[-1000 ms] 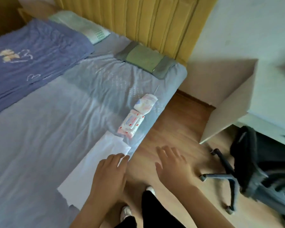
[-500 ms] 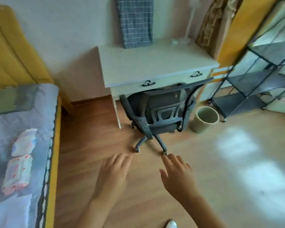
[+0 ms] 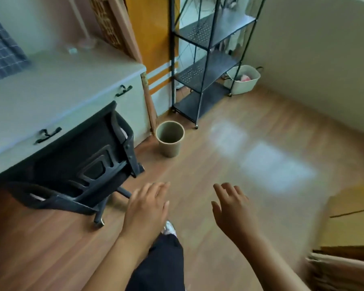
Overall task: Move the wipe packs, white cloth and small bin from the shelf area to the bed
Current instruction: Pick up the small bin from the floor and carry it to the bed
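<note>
Turned away from the bed now, both hands empty, left hand (image 3: pixel 146 208) and right hand (image 3: pixel 232 208) fingers spread; small round beige plastic bin (image 3: pixel 169 141) beside black metal shelf (image 3: pixel 206 66) probably next.

The glossy brown wood-plank floor (image 3: pixel 250 127) is reflecting window light; the black perforated metal shelf rack (image 3: pixel 206 74) and small beige round bin (image 3: pixel 170 141) are looking matt.

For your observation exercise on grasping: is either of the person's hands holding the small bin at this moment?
No: the left hand and right hand are open and empty above the floor, while the small bin stands apart beside the desk.
</note>
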